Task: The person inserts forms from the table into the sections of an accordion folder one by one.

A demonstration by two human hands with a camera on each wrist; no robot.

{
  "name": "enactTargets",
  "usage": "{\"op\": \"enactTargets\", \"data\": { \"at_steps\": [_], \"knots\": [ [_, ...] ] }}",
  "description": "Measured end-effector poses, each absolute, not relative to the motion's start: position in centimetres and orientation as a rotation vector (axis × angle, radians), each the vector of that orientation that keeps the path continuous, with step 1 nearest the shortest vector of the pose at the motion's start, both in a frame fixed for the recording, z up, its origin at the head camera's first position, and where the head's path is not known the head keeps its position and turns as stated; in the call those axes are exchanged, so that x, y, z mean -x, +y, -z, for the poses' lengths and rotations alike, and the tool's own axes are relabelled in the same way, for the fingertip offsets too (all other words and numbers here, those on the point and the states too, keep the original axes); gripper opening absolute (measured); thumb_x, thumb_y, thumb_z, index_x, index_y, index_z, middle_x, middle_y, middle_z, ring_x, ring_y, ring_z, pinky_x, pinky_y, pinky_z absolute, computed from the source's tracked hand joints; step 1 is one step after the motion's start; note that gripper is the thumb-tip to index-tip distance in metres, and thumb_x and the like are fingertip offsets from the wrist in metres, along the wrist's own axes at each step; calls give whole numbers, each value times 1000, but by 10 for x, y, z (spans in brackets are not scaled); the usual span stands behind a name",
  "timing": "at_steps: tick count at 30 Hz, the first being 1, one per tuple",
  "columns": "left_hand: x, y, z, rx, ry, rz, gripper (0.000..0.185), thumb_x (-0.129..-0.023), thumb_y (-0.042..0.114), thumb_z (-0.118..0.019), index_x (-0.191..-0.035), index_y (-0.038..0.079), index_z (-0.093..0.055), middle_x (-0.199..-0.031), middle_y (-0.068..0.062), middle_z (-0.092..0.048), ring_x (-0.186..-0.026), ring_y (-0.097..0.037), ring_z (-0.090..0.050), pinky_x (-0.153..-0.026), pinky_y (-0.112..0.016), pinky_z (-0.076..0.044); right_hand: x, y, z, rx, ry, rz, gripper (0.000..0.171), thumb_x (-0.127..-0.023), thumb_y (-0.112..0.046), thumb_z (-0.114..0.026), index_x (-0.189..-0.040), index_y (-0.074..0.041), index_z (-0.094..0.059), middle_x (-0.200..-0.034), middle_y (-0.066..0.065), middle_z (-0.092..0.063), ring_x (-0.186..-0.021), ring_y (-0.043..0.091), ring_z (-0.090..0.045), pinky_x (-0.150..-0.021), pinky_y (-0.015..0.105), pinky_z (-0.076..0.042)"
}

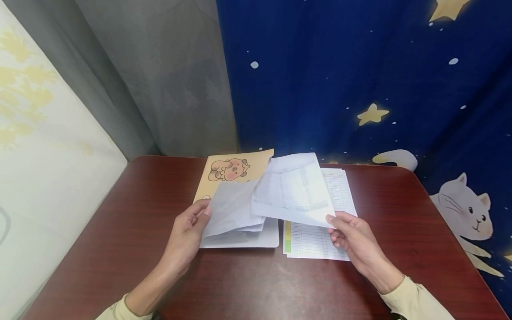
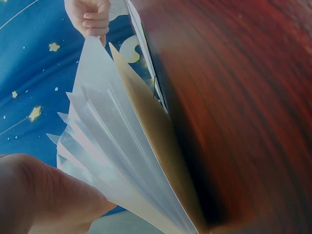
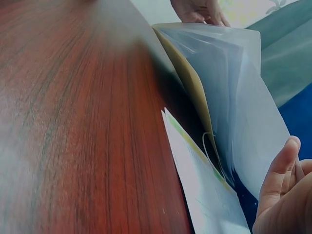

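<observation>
White printed sheet (image 1: pixel 294 189) raised at frame centre, long axis running upper left to lower right. Right hand (image 1: pixel 354 238) pinches its lower right corner. Left hand (image 1: pixel 188 231) grips clear folder sleeves (image 1: pixel 232 209), fanned left of sheet. Second printed page (image 1: pixel 316 240) flat on surface (image 1: pixel 132 222).

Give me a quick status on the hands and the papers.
Left hand holds folder pages open. Right hand pinches a printed sheet lifted over the paper stack. Nothing in the way.

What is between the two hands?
Between the left hand and the right hand, the head view shows a folder with lifted clear sleeves and a printed sheet.
</observation>
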State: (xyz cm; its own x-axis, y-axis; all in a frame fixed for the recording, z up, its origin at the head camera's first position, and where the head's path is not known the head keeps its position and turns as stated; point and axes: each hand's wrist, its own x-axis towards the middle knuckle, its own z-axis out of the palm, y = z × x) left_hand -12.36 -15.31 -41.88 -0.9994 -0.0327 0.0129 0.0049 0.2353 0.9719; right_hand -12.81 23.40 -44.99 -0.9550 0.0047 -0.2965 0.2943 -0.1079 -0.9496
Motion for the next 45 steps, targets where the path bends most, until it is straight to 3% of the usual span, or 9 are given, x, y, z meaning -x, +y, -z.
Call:
{"op": "enactTargets", "data": {
  "at_steps": [21,32,41,45],
  "knots": [
    [124,-154,420,-26,-2455,1919,27,-112,21,-53,-133,13,-69,-112,-13,-74,-91,-13,-66,-78,-24,-54,114,202,445,-225,1978,2164,8,-103,-13,-67,-98,-12,-61,-68,-5,-67,-57,8,-56,-55,20,-47],
    [123,-154,418,-25,-2459,1886,26,-111,18,-55,-132,13,-70,-108,-11,-73,-90,-13,-61,-75,-24,-49,116,186,441,-157,1859,2271,6,-103,-11,-63,-101,-8,-59,-68,-6,-66,-59,4,-56,-55,18,-45],
    [123,-154,420,-13,-2445,1909,27,-111,19,-54,-132,13,-70,-115,-13,-75,-92,-13,-65,-79,-24,-52,122,168,442,-156,1811,2279,5,-104,-9,-61,-106,-5,-60,-69,-6,-65,-60,4,-55,-55,18,-45],
    [123,-153,420,-14,-2440,1916,27,-111,18,-53,-132,13,-69,-115,-14,-75,-92,-13,-66,-79,-24,-53,124,162,442,-164,1795,2285,2,-103,-8,-61,-101,-8,-60,-69,-6,-65,-60,5,-54,-56,18,-44]
  ]
}}
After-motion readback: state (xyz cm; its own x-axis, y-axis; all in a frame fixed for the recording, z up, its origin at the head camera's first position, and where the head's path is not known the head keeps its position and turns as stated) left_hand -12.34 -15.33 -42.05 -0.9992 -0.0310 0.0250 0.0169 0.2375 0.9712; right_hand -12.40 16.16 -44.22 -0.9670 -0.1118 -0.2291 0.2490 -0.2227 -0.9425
